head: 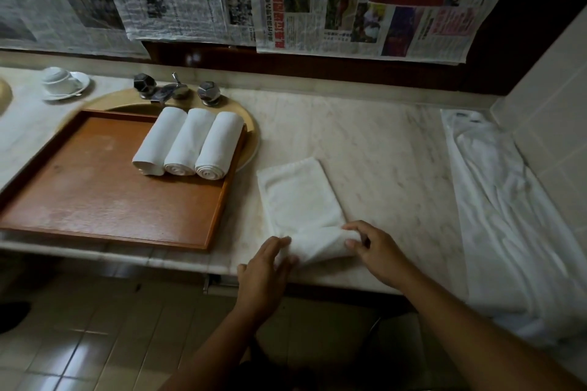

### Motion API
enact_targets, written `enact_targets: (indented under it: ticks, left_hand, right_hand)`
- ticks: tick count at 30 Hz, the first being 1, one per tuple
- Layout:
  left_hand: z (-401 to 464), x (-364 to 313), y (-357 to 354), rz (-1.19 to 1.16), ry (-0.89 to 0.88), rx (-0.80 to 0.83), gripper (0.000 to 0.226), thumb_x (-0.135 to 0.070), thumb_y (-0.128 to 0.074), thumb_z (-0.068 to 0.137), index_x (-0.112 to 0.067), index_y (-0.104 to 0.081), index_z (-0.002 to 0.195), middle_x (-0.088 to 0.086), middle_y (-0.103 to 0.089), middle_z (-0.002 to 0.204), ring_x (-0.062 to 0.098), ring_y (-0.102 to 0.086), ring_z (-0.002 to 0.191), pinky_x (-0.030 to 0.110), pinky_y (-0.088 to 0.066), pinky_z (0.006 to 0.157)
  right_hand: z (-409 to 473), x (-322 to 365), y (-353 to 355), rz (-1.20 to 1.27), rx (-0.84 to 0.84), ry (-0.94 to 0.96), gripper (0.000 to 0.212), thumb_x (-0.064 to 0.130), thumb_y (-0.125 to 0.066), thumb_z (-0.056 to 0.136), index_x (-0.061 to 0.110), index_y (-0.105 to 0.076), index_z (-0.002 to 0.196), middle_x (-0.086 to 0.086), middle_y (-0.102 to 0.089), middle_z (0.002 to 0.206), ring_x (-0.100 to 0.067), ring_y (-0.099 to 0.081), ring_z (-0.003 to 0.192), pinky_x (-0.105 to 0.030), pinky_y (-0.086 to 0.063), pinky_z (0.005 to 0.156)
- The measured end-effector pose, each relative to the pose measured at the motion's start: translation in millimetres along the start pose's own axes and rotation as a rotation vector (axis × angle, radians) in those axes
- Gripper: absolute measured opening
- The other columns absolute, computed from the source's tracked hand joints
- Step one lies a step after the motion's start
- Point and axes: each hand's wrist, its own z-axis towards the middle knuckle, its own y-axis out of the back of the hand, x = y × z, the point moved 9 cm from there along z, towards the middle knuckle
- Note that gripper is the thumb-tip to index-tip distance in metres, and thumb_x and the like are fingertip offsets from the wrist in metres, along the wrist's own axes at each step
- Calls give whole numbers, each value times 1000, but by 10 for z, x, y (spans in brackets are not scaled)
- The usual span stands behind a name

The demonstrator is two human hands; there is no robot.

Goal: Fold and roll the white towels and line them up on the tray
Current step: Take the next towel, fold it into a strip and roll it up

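Your left hand (266, 267) and right hand (373, 247) sit at the two ends of a towel (298, 197) on the counter (381, 149), just right of the tray (95, 187). The near end is rolled up — fingers of both hands curl around that roll, while the far part lies flat. Three rolls (190, 143) lie side by side, touching, in the tray's far right corner. A pile of white cloth (508, 216) lies along the wall at right.
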Motion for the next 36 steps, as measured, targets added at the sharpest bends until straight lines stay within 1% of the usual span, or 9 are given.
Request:
enact_targets:
  ticks: [4, 8, 11, 15, 18, 21, 28, 31, 36]
  left_hand:
    - [90, 116, 17, -65, 109, 35, 27, -54, -51, 97, -45, -56, 122, -15, -62, 105, 15, -61, 102, 48, -39, 101]
    - [266, 129, 68, -123, 157, 105, 46, -69, -43, 89, -41, -60, 122, -11, -65, 114, 14, -61, 106, 53, -42, 102]
    - [307, 77, 166, -15, 179, 24, 36, -64, -51, 89, -42, -55, 117, -18, -56, 114, 10, -54, 108, 47, -33, 105]
    - [204, -190, 277, 245, -48, -146, 14, -47, -55, 96, -38, -63, 102, -17, -60, 111, 12, -53, 104, 42, -34, 89]
    - [146, -241, 235, 402, -195, -144, 24, -49, -44, 98, -36, -64, 100, -15, -65, 107, 16, -58, 93, 38, -32, 78]
    - [59, -208, 184, 474, -229, -74, 48, -64, -28, 97, -36, -54, 125, -17, -59, 124, 13, -59, 94, 37, -33, 78]
    - [-56, -29, 117, -18, -53, -59, 48, -53, -62, 92, -29, -58, 133, -12, -63, 128, 8, -61, 106, 42, -51, 91]
    - [37, 108, 79, -155, 73, 33, 59, -70, -57, 85, -35, -57, 132, -7, -65, 122, 11, -64, 100, 42, -58, 83]
    - [308, 152, 147, -161, 158, 131, 81, -83, -45, 71, -26, -64, 124, -2, -69, 116, 14, -65, 100, 43, -55, 88]
  right_hand:
    - [177, 100, -25, -1, 103, -71, 26, 29, -59, 98, 28, -62, 124, 2, -61, 118, -14, -57, 107, -30, -47, 89]
    - [396, 137, -36, -54, 131, -172, 21, 32, -62, 95, 25, -64, 115, -2, -59, 112, -17, -56, 100, -28, -45, 83]
    - [479, 145, 64, -212, 41, -218, 19, 46, -65, 88, 33, -57, 99, 5, -58, 107, -19, -57, 100, -39, -45, 94]
    - [376, 400, 113, -437, -127, -12, 10, 41, -62, 92, 32, -60, 89, 16, -56, 103, -16, -44, 102, -34, -25, 81]
    - [189, 375, 47, -412, -184, 125, 17, 34, -53, 98, 31, -68, 104, 15, -61, 111, -19, -46, 105, -31, -22, 80]
    - [50, 123, -5, -236, -109, 38, 36, 40, -61, 94, 37, -60, 130, 4, -50, 120, -22, -50, 110, -34, -33, 101]
    - [20, -24, -110, -94, 68, -54, 42, 58, -64, 84, 45, -57, 123, 2, -61, 113, -15, -59, 99, -42, -51, 95]
    - [186, 22, -99, -97, 112, -103, 65, 76, -57, 65, 39, -62, 118, 8, -66, 113, -14, -62, 101, -45, -52, 94]
    - [453, 82, -22, -147, 101, -203, 64, 80, -59, 53, 37, -62, 100, 7, -65, 109, -18, -61, 102, -48, -47, 98]
